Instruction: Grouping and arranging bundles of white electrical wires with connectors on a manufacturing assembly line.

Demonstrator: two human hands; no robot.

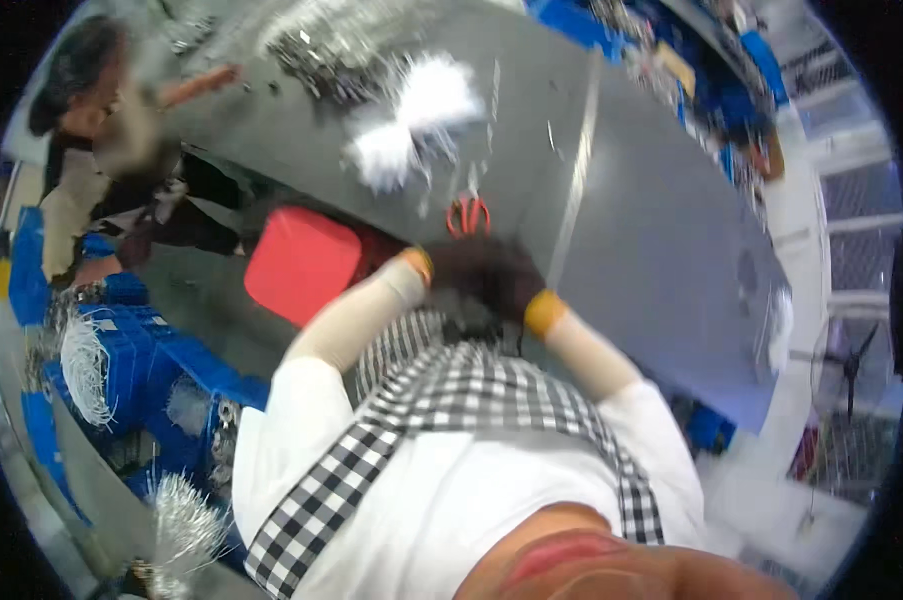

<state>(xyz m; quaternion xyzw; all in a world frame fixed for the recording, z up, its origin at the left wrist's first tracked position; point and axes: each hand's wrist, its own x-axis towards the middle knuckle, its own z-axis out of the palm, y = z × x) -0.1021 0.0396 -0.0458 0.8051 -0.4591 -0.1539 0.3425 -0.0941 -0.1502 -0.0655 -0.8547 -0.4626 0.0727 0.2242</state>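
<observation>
My left hand (455,268) and my right hand (512,278) are close together at the near edge of the grey table (661,230). Both wear dark gloves with orange cuffs. Blur and the dark gloves hide the fingers, so I cannot make out what they hold, if anything. Just beyond them lies a pair of scissors (468,216) with red handles, blades pointing away. Farther off on the table is a white bundle of thin strands (411,122), narrowed in its middle. Behind it spreads a heap of small shiny metal-looking pieces (333,62), too blurred to name.
A red stool (303,264) stands left of my arm. At the far left another person (126,130) reaches an arm over the table. Blue crates (136,365) with white and silvery strand bundles fill the lower left. More blue bins line the upper right; a fan (849,368) stands at right.
</observation>
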